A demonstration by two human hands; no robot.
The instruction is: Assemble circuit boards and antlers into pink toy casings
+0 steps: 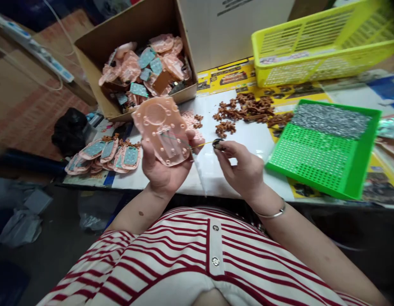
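My left hand [165, 172] is closed around the lower part of a pink plastic casing half [163, 123], its inner side with round posts facing up. Thin wires, green and yellow among them, run across the casing. In a pinch between thumb and forefinger, my right hand [241, 165] holds a small dark round part [217, 143] at the end of the yellow wire [203, 145], which is drawn taut from the casing. Behind my left hand lie small pink pieces [192, 121] on the white tabletop, partly hidden by the casing.
A cardboard box [187, 91] of pink casings stands behind. Assembled pink-and-blue pieces [109, 151] lie at left. Brown molded parts [248, 108] are piled centre-right. A green tray [314, 159] with many small silvery pieces [330, 120] sits at right, a yellow basket [311, 70] behind it.
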